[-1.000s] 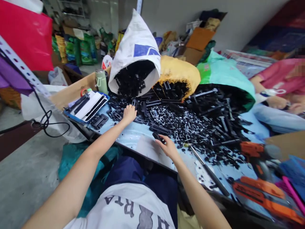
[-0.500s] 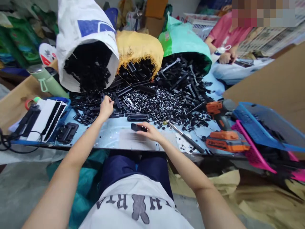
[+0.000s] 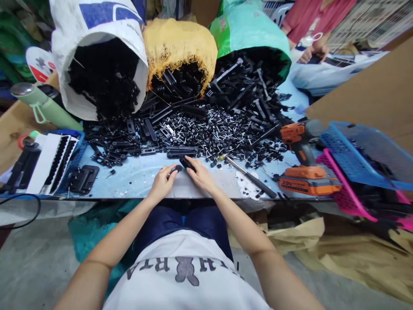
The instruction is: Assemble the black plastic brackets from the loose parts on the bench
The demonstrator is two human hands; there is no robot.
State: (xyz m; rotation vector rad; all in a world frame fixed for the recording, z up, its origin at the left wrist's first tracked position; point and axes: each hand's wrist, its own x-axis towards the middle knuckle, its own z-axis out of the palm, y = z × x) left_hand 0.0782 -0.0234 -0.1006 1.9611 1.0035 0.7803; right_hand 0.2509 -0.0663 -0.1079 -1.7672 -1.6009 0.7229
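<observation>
The left hand (image 3: 163, 183) has a grip pinching a round-ended black part (image 3: 177, 168), the right hand (image 3: 200, 175) a black bar (image 3: 186, 162). Slack fingers could lose either among those loose screws (image 3: 222, 133).

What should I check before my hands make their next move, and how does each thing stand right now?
1. Left hand has its part: ok, it holds a small black piece.
2. Right hand has its part: ok, it holds a black bar.
3. The two held parts fit together: cannot tell, the fingers hide too much.
4. Drill apart from both hands: ok, it stands off to the right.
5. Table free of loose bits near the left hand: not ok, some lie scattered there.
</observation>
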